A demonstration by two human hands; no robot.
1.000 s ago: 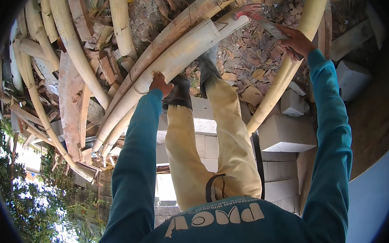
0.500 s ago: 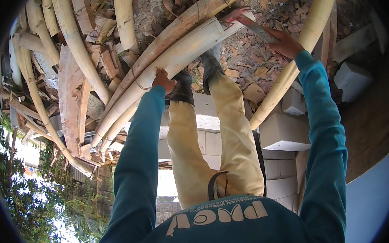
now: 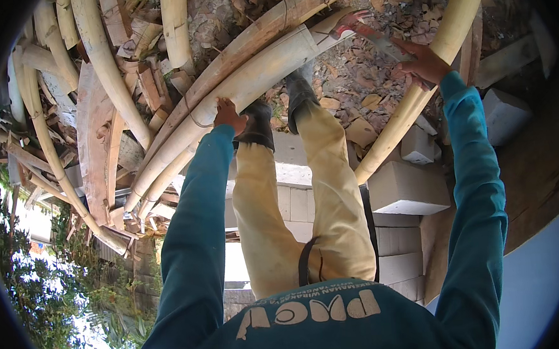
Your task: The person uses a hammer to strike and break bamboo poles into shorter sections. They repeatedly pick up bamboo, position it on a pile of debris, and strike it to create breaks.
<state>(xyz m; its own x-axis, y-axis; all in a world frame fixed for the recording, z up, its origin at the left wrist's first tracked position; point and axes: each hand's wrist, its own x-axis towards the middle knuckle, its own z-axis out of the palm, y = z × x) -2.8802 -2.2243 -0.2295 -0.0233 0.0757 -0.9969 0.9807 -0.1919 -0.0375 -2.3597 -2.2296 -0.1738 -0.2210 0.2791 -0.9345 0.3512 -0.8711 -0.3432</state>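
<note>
My left hand [image 3: 230,117] grips the near side of a pale bamboo pole [image 3: 257,73], fingers curled over its upper surface. The pole slants from lower left to upper right, and its sawn-looking end lies near the middle top. My right hand [image 3: 425,64] is closed round the handle of a claw hammer [image 3: 381,42]. The hammer's reddish head [image 3: 352,23] is beside the pole's far end, over a flat strip of wood [image 3: 329,29]; whether it touches the strip I cannot tell. Another brownish pole [image 3: 233,52] runs along the far side of the held one.
Wood scraps and split boards [image 3: 94,134] pile up at left, with more bamboo poles [image 3: 110,70]. A long bamboo pole [image 3: 410,112] slants between my right arm and legs. Pale blocks [image 3: 408,186] stand at right. Dry leaves [image 3: 363,73] cover the ground beyond my boots [image 3: 257,124].
The hammer head has shifted slightly to the right and sits at a slightly different angle. My left hand keeps its place on the bamboo pole; the whole view has shifted a little.
</note>
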